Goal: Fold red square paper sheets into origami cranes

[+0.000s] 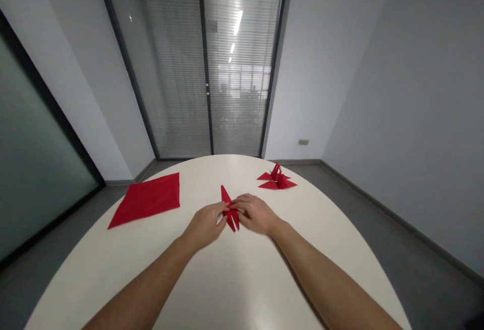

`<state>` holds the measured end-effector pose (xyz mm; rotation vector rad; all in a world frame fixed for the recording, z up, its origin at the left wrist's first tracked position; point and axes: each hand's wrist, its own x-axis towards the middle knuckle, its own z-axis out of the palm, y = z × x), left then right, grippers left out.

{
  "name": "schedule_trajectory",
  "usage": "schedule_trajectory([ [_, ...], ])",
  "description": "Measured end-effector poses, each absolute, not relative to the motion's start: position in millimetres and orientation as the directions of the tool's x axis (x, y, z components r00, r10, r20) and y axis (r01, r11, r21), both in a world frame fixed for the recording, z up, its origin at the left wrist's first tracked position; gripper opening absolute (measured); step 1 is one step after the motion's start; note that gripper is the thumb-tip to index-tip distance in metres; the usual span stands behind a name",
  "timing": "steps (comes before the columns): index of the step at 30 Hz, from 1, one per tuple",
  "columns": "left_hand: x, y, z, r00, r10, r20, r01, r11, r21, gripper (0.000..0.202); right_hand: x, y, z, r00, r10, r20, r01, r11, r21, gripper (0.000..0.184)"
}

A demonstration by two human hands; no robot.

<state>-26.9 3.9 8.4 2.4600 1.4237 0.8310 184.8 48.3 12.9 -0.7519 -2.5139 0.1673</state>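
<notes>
A partly folded piece of red origami paper (226, 195) lies at the middle of the table, one long point directed away from me and two narrow points toward me. My left hand (206, 224) is closed on its left side, fingertips pinching the fold. From the right, my right hand (257, 213) grips the same paper, its fingers over the centre. The fingers of both hands cover the paper's middle, so the creases there are hidden.
On the left of the round white table (212, 289) lies a flat red paper sheet (151, 199). Folded red paper cranes (280, 182) stand at the far right. A glass door with blinds (242, 108) is beyond the table.
</notes>
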Motion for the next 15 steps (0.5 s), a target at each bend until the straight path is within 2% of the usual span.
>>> schedule_trajectory([
  [15, -27.4, 3.2, 7.1, 0.368, 0.847, 0.384, 0.735, -0.518, 0.438, 0.028, 185.3, 47.9, 11.3, -0.685, 0.582, 0.438, 0.491, 0.814, -0.311, 0.029],
])
